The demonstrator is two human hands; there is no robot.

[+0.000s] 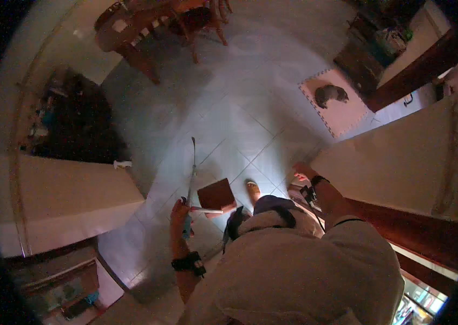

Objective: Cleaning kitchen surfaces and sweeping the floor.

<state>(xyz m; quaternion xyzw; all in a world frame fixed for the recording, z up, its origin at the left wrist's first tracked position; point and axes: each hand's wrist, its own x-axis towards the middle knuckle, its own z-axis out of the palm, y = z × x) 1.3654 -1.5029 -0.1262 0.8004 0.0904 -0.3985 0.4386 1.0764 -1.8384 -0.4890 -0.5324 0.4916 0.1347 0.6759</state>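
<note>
My left hand point(179, 213) is closed around a long thin rod point(192, 178) with a small flattened tip, which points away from me over the floor. A pale narrow stick point(206, 210) juts sideways from the same hand, and a light blue object point(187, 226) shows beneath it. Just right of that hand is a brown box-shaped object point(215, 195); whether it rests on the floor is unclear. My right hand point(303, 171) hangs near the pale wall, fingers partly curled, with no object visible in it. Both wrists wear dark bands.
A cat point(330, 95) lies on a pink foam mat point(346, 115) at the right. Wooden chairs point(196, 24) stand at the far side. Half-height pale walls point(78, 183) flank the tiled floor point(249, 134), with a dark cluttered area point(78, 118) at the left.
</note>
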